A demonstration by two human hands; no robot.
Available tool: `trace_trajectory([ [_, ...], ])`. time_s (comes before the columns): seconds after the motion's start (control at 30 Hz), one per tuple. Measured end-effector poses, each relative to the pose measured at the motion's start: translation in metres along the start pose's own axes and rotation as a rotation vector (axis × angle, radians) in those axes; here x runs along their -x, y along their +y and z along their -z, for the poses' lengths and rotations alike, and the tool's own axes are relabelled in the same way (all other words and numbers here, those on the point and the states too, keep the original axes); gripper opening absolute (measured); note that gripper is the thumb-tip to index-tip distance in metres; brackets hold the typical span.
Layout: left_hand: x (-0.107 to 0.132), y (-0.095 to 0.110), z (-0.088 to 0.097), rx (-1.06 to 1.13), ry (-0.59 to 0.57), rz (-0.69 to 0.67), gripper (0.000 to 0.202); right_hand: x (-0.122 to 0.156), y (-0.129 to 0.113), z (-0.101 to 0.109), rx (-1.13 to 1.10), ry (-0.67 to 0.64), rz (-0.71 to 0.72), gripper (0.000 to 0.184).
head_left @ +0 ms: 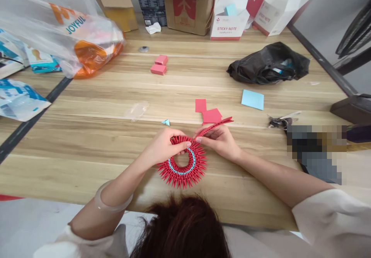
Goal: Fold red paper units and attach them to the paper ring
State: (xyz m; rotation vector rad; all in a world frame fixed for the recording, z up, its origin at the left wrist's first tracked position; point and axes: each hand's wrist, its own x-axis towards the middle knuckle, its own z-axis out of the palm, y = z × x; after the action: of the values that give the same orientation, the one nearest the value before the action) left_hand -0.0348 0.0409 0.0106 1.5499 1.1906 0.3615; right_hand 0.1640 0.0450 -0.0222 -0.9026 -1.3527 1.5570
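Observation:
A spiky ring of folded red paper pieces (183, 178), with a light blue band round its inner side, is at the table's near middle. My left hand (166, 146) grips its upper left part, thumb across the top near the hole. From the other side my right hand (218, 140) pinches a long strip of stacked red folded paper (216, 125), whose lower end meets the ring's upper right edge. Whether the strip is joined to the ring I cannot tell. Just beyond my hands lie red paper sheets (211, 115) and a small blue folded piece (166, 122).
Two small pink-red paper stacks (159, 69) lie farther back, left of a black plastic bag (269, 64). A light blue paper pad (252, 99) and keys (279, 122) are to the right. Cardboard boxes (188, 12) line the back; a plastic shopping bag (95, 49) stands left.

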Motion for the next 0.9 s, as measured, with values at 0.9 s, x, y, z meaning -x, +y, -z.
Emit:
trace_trajectory([
  [0.9, 0.0000, 0.0044, -0.0026, -0.156, 0.112, -0.065, 0.022, 0.0012, -0.0070, -0.0062, 0.149, 0.014, -0.073, 0.013],
])
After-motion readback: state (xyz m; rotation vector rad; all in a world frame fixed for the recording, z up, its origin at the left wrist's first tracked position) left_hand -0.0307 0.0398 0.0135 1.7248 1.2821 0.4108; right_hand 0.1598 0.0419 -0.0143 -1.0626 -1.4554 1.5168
